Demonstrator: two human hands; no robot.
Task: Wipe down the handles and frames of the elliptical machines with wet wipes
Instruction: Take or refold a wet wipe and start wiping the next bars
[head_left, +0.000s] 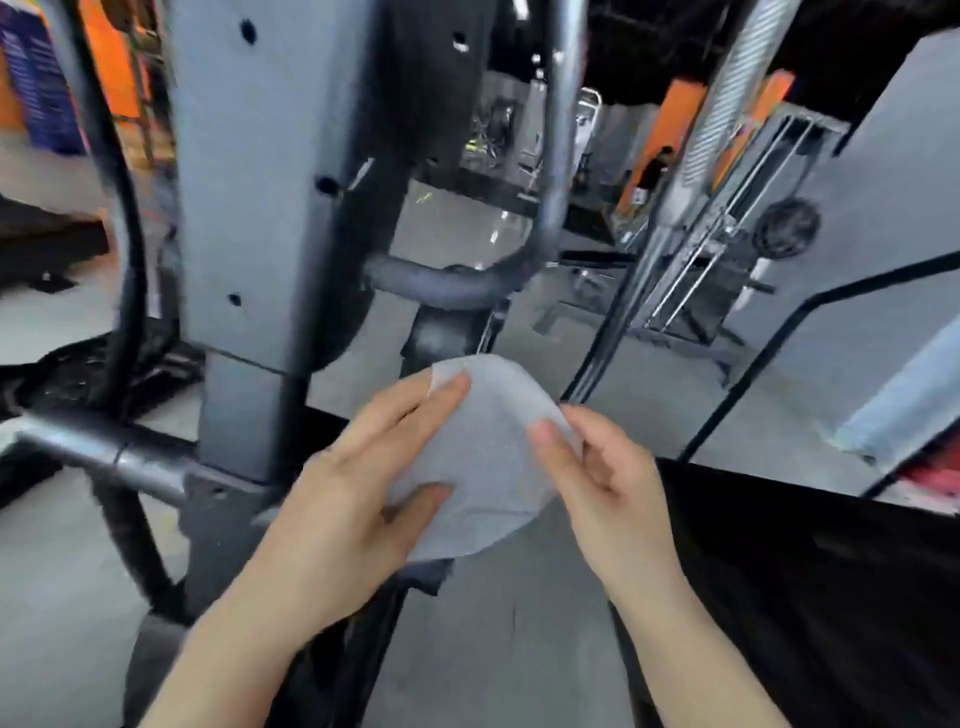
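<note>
Low in the middle of the view, a pale wet wipe (483, 457) is hanging spread between both hands, its long axis running from upper left to lower right. The left hand (363, 483) is pinching its left edge, thumb beneath and fingers reaching up. The right hand (597, 478) is pinching the right edge, before the grey machine frame (244, 182).

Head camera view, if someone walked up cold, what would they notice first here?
First, the pale wet wipe spread at centre frame, pinched between the left hand and the right hand. Just behind it on the left rises the grey upright column of the machine, with a curved dark handle bar crossing beyond it. Orange pillars stand far back in the gym.
</note>
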